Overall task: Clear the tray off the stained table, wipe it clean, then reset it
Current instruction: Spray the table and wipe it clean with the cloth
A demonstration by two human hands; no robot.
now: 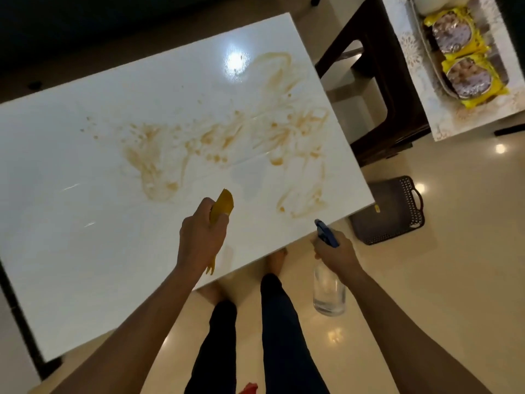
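Right hand (336,253) curled round clear spray bottle (329,291); left hand (199,237) clutching crumpled yellow cloth (221,206) above glossy stained table (85,166).

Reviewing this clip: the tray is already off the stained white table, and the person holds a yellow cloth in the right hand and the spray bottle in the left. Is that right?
Not quite: the hands are swapped. In the head view the left hand grips the yellow cloth over the stained white table, and the right hand holds the spray bottle just beyond the table's edge. The tray is indeed off, on a side surface.
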